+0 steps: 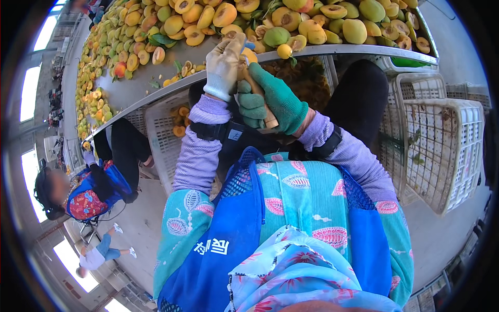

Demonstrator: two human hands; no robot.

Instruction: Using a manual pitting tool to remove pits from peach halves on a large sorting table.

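Observation:
My left hand [223, 68], in a cream knit glove, pinches a cut yellow peach [250, 55] at the near edge of a metal worktable. Something blue shows by its fingertips; I cannot tell what it is. My right hand [278, 97], in a green coated glove, grips the wooden handle [257, 87] of a hand tool. Its working end meets the fruit and is mostly hidden by my fingers. Beyond both hands lies a heap of whole and halved yellow peaches [287, 18], several showing their stones.
The worktable's metal rim [351, 48] crosses before me. Below it, a white plastic crate [163, 136] holds peach halves [179, 121], and darker pieces [300, 78] lie in another container. White crates [440, 144] stand at the right. A seated co-worker [93, 187] is at the left.

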